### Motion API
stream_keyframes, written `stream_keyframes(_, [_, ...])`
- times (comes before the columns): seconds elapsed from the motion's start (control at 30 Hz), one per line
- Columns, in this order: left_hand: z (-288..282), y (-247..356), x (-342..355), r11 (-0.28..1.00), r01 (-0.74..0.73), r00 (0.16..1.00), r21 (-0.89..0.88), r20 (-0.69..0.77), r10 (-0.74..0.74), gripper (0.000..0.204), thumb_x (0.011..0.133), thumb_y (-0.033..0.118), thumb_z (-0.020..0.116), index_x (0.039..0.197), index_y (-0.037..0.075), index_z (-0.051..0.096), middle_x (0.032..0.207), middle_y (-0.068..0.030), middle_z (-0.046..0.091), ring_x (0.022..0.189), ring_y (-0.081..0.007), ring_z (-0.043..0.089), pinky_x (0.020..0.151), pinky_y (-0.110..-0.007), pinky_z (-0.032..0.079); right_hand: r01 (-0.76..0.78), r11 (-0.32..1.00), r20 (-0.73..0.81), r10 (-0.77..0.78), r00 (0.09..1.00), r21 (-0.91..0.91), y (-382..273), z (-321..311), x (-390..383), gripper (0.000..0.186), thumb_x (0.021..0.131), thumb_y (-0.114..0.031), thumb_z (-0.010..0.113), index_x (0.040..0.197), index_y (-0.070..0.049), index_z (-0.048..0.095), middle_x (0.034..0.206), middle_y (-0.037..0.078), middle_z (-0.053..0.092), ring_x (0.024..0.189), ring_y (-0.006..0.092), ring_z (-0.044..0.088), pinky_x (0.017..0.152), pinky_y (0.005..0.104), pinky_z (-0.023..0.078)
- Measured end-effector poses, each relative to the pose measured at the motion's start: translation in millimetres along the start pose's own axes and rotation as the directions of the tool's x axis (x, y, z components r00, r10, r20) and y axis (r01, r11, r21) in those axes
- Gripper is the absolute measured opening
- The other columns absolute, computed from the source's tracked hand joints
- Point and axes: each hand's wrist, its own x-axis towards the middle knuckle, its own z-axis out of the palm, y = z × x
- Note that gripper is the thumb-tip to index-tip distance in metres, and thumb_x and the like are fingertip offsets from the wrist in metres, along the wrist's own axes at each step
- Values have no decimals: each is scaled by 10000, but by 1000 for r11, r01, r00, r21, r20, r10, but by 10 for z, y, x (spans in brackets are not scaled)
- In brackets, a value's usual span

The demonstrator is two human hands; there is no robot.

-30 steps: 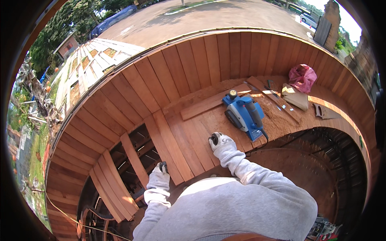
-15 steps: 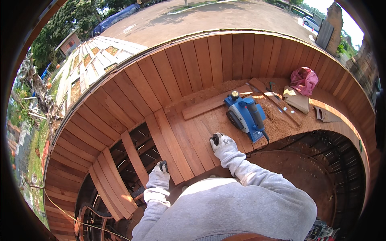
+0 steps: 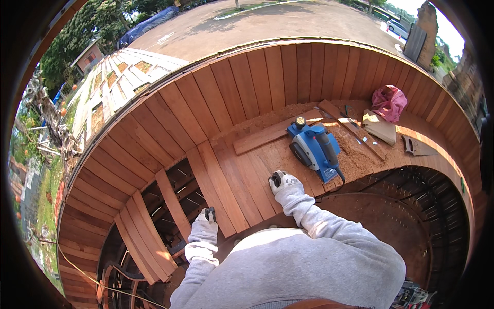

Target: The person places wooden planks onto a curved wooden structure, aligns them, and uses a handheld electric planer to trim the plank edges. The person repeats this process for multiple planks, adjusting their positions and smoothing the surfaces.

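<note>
My left hand [image 3: 207, 215], in a white glove with dark fingertips, is closed beside the near end of a wooden plank [image 3: 210, 180]. Whatever it may hold is hidden. Resting on the laid bench planks [image 3: 249, 180], my right hand [image 3: 282, 181] wears a matching glove. Its fingers are curled in, and I cannot make out anything inside them. Just beyond that hand a blue electric planer [image 3: 316, 149] lies on the planks among wood shavings. To the left, a single narrow plank [image 3: 173, 203] spans the open frame, near my left hand.
Several loose planks [image 3: 145, 239] lie over the dark frame at left. A board [image 3: 272, 133], a handsaw [image 3: 418, 148], a pink plastic bag [image 3: 389, 103] and sawdust [image 3: 355, 154] are on the curved bench. A slatted backrest [image 3: 247, 77] curves around. A cord [image 3: 77, 265] hangs at lower left.
</note>
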Motion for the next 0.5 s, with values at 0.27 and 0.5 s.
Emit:
stream_keyframes(0.27, [23, -46, -15, 999, -33, 999, -19, -25, 33, 272, 1009, 299, 536, 1089, 61, 643, 988, -213, 705, 919, -418, 673, 780, -491, 544, 4, 1000, 15, -4, 1000, -3, -35, -36, -7, 321, 970, -377, 539, 1055, -92, 660, 1076, 162, 701, 1012, 356, 672, 898, 464, 530])
stream_keyframes(0.5, [-21, 3, -13, 1000, 7, 1000, -10, 15, -6, 276, 1008, 291, 535, 1112, 57, 640, 1000, -214, 704, 935, -414, 674, 787, -486, 543, 1, 1000, 31, -1, 1000, -5, -15, -25, -2, 324, 972, -382, 540, 1066, -93, 653, 1092, 163, 697, 1014, 358, 671, 901, 462, 529])
